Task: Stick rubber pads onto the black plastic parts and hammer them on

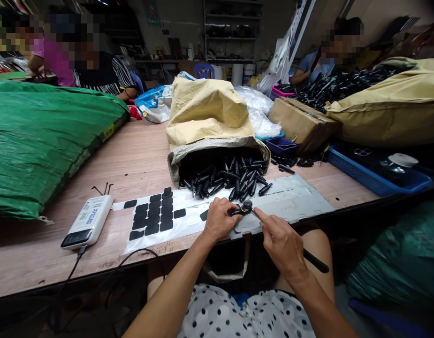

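My left hand (220,217) is closed on a small black plastic part (238,211) at the table's front edge. A rounded dark end (247,205) with a bit of yellow shows at that part's right side. In my closed right hand (278,237) is a thin metal-shafted tool with a black handle (315,261); its tip meets or nearly meets the rounded end. Beneath both hands lies a grey-white board (304,199). Just beyond them, many black tapered parts (234,176) spill from the mouth of a beige sack (209,110).
Left of my hands lies a white sheet with black square stickers (153,216), beside a white power bank (88,220) with a cable. A green sack (44,136) bulges at left. At right stand a blue tray (378,180) and a cardboard box (304,122). Other people sit across the table.
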`<action>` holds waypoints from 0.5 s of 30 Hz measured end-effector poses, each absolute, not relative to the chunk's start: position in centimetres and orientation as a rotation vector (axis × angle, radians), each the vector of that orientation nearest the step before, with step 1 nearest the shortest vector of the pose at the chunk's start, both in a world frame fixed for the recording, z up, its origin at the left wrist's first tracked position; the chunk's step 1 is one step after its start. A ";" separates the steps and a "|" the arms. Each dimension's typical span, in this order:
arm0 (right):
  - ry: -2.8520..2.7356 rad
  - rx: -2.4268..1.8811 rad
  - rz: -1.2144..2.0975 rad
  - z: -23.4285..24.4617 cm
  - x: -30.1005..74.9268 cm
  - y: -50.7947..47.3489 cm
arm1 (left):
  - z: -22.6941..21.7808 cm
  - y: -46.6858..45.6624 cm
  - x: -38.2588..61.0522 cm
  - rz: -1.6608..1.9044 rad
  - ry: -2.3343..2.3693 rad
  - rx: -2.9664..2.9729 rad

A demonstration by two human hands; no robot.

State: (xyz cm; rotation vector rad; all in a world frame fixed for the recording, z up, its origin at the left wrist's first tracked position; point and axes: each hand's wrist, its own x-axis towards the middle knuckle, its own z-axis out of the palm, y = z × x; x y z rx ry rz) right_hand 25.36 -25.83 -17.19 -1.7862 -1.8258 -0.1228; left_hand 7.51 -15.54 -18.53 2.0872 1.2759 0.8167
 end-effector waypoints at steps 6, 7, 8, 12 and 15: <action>-1.570 -1.911 -0.257 -16.2 28.3 -25.1 | -17.9 -15.7 7.2 0.806 1.241 2.071; -1.503 -1.969 -0.302 -16.0 29.3 -24.6 | -17.8 -15.7 7.1 0.809 1.225 2.059; -1.440 -2.032 -0.342 -16.0 30.5 -24.1 | -17.7 -15.7 7.0 0.809 1.209 2.047; -1.300 -2.258 -0.401 -17.0 34.9 -21.7 | -17.6 -15.6 6.9 0.807 1.167 2.030; -1.323 -2.381 -0.271 -17.8 36.2 -20.3 | -17.6 -15.6 6.8 0.841 1.147 2.031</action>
